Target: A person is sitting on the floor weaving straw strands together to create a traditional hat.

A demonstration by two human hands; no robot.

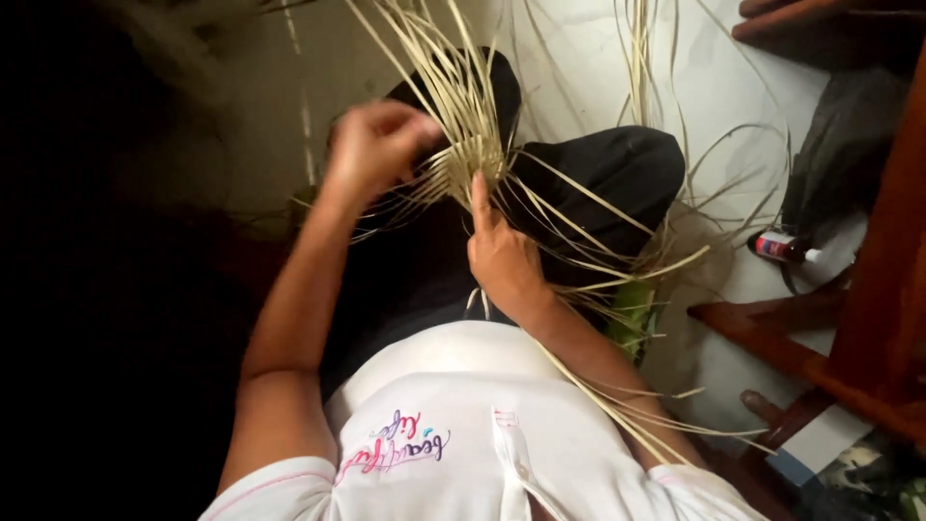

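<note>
My left hand [376,145] is blurred, so I cannot tell how its fingers grip the pale strips [463,145]. The strips run out past the top edge. Everything to my left is lost in darkness. The small bottle [779,247] is too small to make out, and the wooden furniture [868,289] is cut off at the right.

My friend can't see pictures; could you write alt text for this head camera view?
Seen from above, a seated person's left hand and right hand weave pale straw strips over a dark-trousered lap. A small bottle lies on the floor.
</note>
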